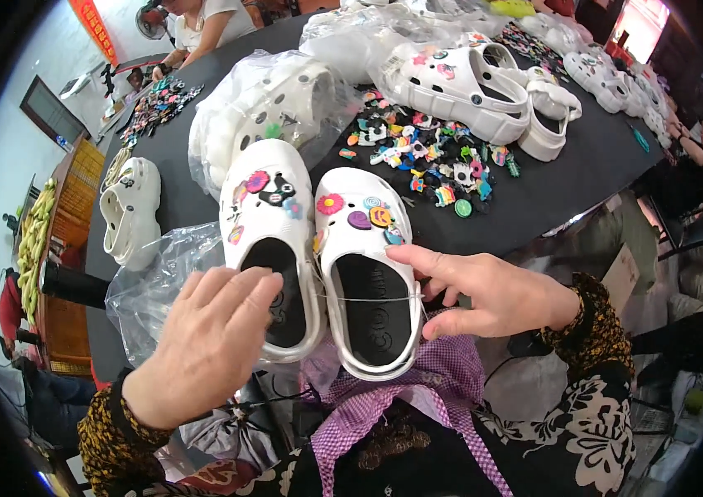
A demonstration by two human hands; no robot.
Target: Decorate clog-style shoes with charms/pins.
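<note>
A pair of white clogs lies side by side at the table's near edge, toes pointing away. The left clog (267, 186) carries a pink flower, a black-and-white charm and other decorations. On the right clog (351, 184) are a pink flower, a purple charm and a yellow one. A thin clear cord crosses the heel openings. My left hand (207, 340) lies over the left clog's outer rim, fingers stretched out; its thumb is hard to make out. My right hand (488, 290) is at the right clog's outer side, index fingertip by the charms, thumb spread apart near the heel.
Loose colourful charms (442, 161) lie in a pile on the black table (534, 219). Around it are a bagged clog (281, 103), decorated white clogs (455, 87), a single clog (132, 211) and clear plastic (161, 286). Other people sit at the far left and right.
</note>
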